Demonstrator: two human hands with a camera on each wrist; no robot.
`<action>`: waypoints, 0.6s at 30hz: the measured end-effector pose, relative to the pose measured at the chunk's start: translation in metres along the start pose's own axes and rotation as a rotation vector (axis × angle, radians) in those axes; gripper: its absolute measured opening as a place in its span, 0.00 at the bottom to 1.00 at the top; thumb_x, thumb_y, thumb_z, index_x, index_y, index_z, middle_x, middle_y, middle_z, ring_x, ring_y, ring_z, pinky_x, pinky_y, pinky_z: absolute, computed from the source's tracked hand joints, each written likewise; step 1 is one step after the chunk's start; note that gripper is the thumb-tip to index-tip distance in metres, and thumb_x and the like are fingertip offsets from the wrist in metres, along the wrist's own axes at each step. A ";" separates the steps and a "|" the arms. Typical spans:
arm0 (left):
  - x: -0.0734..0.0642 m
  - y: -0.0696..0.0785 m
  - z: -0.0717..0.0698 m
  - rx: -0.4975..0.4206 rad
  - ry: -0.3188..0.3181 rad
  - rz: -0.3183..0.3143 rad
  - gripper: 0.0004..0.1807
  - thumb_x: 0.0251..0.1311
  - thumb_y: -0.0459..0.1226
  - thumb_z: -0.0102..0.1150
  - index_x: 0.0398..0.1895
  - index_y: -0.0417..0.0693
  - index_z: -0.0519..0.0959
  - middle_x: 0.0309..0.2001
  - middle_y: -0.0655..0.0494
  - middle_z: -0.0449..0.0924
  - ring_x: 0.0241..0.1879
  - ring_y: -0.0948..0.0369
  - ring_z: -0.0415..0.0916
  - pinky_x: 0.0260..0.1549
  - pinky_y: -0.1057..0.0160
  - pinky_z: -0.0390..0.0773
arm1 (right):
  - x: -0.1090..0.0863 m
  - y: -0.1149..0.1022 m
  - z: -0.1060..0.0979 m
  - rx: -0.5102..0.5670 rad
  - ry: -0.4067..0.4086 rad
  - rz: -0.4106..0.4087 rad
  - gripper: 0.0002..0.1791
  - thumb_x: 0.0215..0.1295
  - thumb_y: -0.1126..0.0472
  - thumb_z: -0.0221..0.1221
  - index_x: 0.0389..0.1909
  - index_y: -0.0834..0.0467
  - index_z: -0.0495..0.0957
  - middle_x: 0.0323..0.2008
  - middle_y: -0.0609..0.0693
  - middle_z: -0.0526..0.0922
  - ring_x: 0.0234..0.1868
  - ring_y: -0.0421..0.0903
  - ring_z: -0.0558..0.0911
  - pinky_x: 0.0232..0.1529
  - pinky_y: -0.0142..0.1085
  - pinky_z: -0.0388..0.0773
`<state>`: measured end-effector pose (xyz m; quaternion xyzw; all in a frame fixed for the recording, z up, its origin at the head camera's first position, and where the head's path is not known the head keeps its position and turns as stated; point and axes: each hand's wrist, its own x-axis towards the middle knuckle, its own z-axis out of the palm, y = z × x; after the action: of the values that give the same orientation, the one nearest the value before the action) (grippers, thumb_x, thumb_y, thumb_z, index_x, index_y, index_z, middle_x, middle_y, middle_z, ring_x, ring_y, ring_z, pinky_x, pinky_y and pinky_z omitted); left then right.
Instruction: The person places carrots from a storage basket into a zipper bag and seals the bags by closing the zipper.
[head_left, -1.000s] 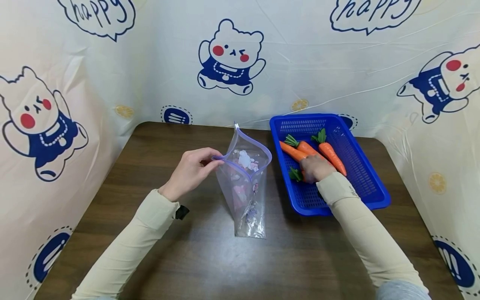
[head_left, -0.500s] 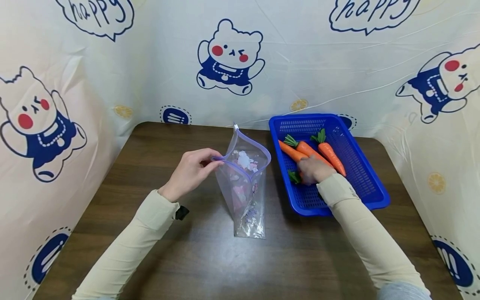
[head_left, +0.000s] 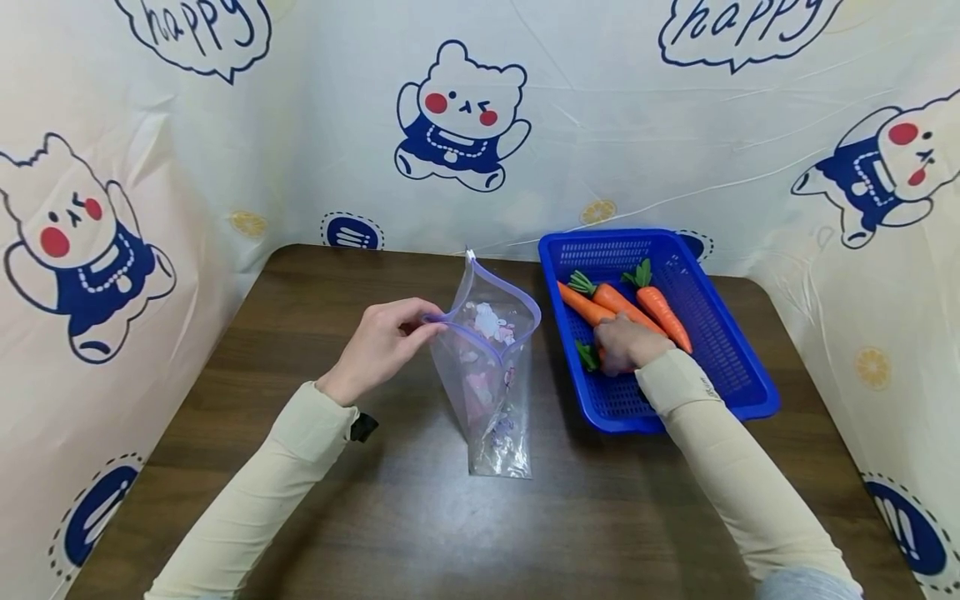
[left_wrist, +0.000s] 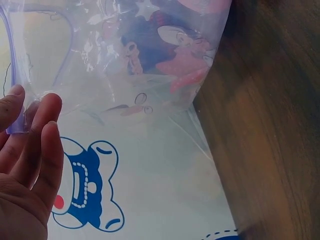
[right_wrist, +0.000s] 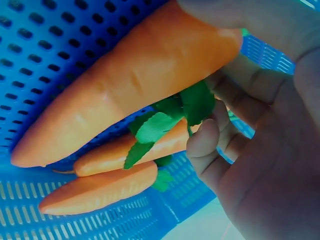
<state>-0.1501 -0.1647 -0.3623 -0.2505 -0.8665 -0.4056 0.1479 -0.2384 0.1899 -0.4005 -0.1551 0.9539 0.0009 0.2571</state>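
Note:
My left hand pinches the purple zip rim of a clear printed zip-lock bag between thumb and fingers. The bag stands upright on the table with its mouth spread apart. In the left wrist view, the thumb and fingertips hold the bag's purple edge. My right hand is down inside a blue plastic basket. In the right wrist view its thumb and fingers grip the thick end of a large carrot. Green leaves touch the fingers, and two other carrots lie beyond. From the head view, the hand hides most of the gripped carrot.
In the basket, a carrot with green leaves lies to the right of the hand, and other carrots lie to its left and behind. Brown wooden table surrounds bag and basket. A white cartoon-printed sheet hangs behind and at both sides.
My right hand has shifted very slightly to the left within the basket, and the green leaves beside it have moved a little. The left hand and bag stay almost still.

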 end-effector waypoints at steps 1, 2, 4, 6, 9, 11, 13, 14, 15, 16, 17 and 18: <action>0.000 0.000 0.000 0.000 -0.001 -0.003 0.07 0.55 0.33 0.67 0.37 0.45 0.83 0.32 0.57 0.83 0.24 0.64 0.71 0.23 0.66 0.75 | 0.000 0.001 0.001 0.011 -0.003 0.004 0.11 0.52 0.66 0.64 0.38 0.55 0.77 0.43 0.59 0.74 0.33 0.52 0.75 0.30 0.35 0.73; 0.000 0.000 0.001 0.000 -0.001 -0.006 0.07 0.55 0.33 0.67 0.37 0.45 0.83 0.32 0.57 0.83 0.24 0.64 0.71 0.23 0.67 0.75 | 0.000 0.002 0.001 0.014 -0.006 0.003 0.11 0.52 0.65 0.64 0.37 0.55 0.78 0.43 0.59 0.73 0.33 0.52 0.75 0.31 0.35 0.73; 0.001 0.000 0.001 0.000 -0.001 -0.010 0.07 0.55 0.33 0.67 0.38 0.45 0.83 0.32 0.57 0.83 0.24 0.64 0.71 0.23 0.67 0.75 | 0.001 0.003 0.000 0.024 0.002 -0.007 0.14 0.51 0.63 0.66 0.41 0.55 0.78 0.43 0.58 0.73 0.35 0.52 0.74 0.32 0.36 0.72; 0.000 0.000 0.001 0.000 -0.001 -0.009 0.07 0.55 0.33 0.67 0.38 0.45 0.83 0.32 0.57 0.83 0.24 0.64 0.71 0.22 0.66 0.75 | 0.000 0.004 -0.001 0.032 0.008 -0.023 0.27 0.50 0.63 0.67 0.55 0.54 0.75 0.45 0.57 0.73 0.35 0.51 0.74 0.33 0.36 0.73; 0.000 0.000 0.001 -0.001 0.000 -0.003 0.07 0.55 0.32 0.67 0.37 0.45 0.82 0.31 0.57 0.83 0.24 0.64 0.71 0.22 0.64 0.75 | -0.001 0.006 -0.002 0.045 0.018 -0.051 0.46 0.50 0.61 0.68 0.72 0.52 0.58 0.41 0.56 0.76 0.33 0.50 0.74 0.32 0.35 0.72; 0.000 0.000 0.001 -0.001 0.001 0.000 0.07 0.55 0.32 0.67 0.37 0.44 0.82 0.31 0.56 0.83 0.23 0.64 0.71 0.22 0.64 0.75 | -0.002 0.006 -0.003 0.060 0.011 -0.057 0.53 0.51 0.60 0.69 0.75 0.51 0.49 0.37 0.54 0.76 0.31 0.49 0.75 0.32 0.35 0.72; 0.000 0.001 0.001 0.001 0.001 -0.001 0.07 0.55 0.32 0.68 0.37 0.44 0.82 0.31 0.57 0.83 0.24 0.64 0.71 0.22 0.64 0.75 | -0.002 0.006 -0.004 0.065 -0.001 -0.058 0.47 0.51 0.58 0.69 0.72 0.55 0.56 0.30 0.52 0.75 0.30 0.49 0.75 0.33 0.36 0.71; 0.000 0.001 0.001 0.002 0.001 -0.003 0.07 0.55 0.32 0.68 0.37 0.44 0.82 0.31 0.57 0.83 0.24 0.64 0.71 0.22 0.64 0.75 | -0.002 0.006 -0.004 0.071 -0.006 -0.055 0.47 0.51 0.58 0.69 0.71 0.55 0.56 0.29 0.52 0.74 0.30 0.49 0.75 0.33 0.36 0.71; 0.000 0.001 0.001 0.003 0.001 -0.004 0.07 0.55 0.33 0.68 0.37 0.45 0.82 0.31 0.57 0.83 0.24 0.64 0.71 0.22 0.64 0.75 | -0.002 0.006 -0.004 0.075 -0.007 -0.054 0.45 0.52 0.58 0.68 0.70 0.56 0.58 0.28 0.51 0.74 0.30 0.49 0.75 0.33 0.36 0.71; 0.000 0.001 0.001 0.003 0.000 -0.005 0.07 0.55 0.33 0.68 0.37 0.45 0.82 0.31 0.57 0.83 0.24 0.64 0.71 0.22 0.64 0.75 | -0.003 0.006 -0.004 0.082 -0.009 -0.049 0.45 0.52 0.58 0.68 0.70 0.56 0.58 0.27 0.51 0.74 0.30 0.49 0.75 0.34 0.37 0.70; 0.000 0.001 0.001 0.004 0.000 -0.006 0.07 0.55 0.33 0.68 0.37 0.45 0.82 0.31 0.57 0.83 0.24 0.64 0.71 0.22 0.64 0.75 | -0.003 0.007 -0.004 0.091 -0.012 -0.044 0.46 0.52 0.58 0.68 0.71 0.55 0.56 0.27 0.51 0.74 0.29 0.49 0.75 0.34 0.37 0.71; 0.000 0.001 0.001 0.004 -0.001 -0.007 0.07 0.55 0.33 0.68 0.37 0.45 0.83 0.31 0.57 0.83 0.24 0.64 0.71 0.22 0.64 0.75 | -0.003 0.007 -0.004 0.099 -0.011 -0.044 0.48 0.52 0.58 0.68 0.72 0.54 0.54 0.27 0.51 0.74 0.30 0.49 0.75 0.34 0.37 0.71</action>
<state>-0.1499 -0.1632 -0.3625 -0.2475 -0.8683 -0.4043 0.1463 -0.2400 0.1970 -0.3962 -0.1630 0.9477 -0.0512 0.2697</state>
